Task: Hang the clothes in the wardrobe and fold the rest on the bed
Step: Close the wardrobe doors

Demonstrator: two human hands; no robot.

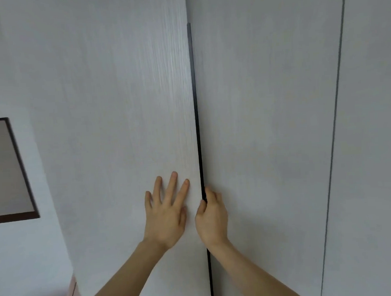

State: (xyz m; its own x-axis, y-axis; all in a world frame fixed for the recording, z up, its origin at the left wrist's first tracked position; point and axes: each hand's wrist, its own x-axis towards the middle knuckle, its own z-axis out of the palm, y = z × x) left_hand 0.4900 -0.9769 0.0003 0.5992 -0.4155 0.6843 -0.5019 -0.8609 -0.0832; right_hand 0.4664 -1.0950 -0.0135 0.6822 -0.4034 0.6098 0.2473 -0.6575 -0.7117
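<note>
A pale grey wardrobe fills the head view, its doors closed. My left hand [167, 214] lies flat with spread fingers on the left wardrobe door [118, 106], just left of the dark vertical gap [197, 124]. My right hand [211, 217] is at that gap, its fingers curled into the black edge strip between the left door and the middle door [268, 120]. No clothes or hangers show except a bit of pink fabric [72, 295] at the lower left corner.
A third door panel [377, 136] stands at the right beyond a thin seam. On the white wall at the left hangs a dark-framed panel [5, 168]. Pink cloth peeks out low beside the wardrobe's left side.
</note>
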